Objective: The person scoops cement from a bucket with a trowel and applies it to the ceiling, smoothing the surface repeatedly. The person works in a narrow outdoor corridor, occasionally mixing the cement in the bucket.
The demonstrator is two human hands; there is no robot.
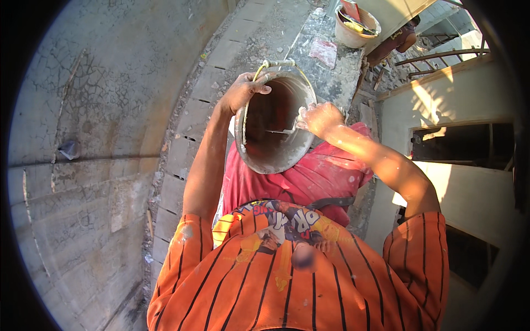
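Observation:
A bucket (pixel 287 161) is tilted above my lap, its mouth facing me and its inside smeared with pale residue. My left hand (pixel 247 91) grips its far left rim beside the wire handle (pixel 280 63), thumb over the edge. On the right side of the mouth, my right hand (pixel 321 119) is closed in a fist around a tool coated in pale residue. A thin pale edge reaches from that fist into the bucket. The tool's kind cannot be made out, since my fingers hide most of it.
Another bucket (pixel 353 37), holding red and yellow items, stands on a dusty slab (pixel 337 71) ahead. A co-worker (pixel 393 45) bends over beyond it. A cracked grey wall (pixel 105 99) rises on the left, with rubble along its foot. Framed openings (pixel 464 144) are on the right.

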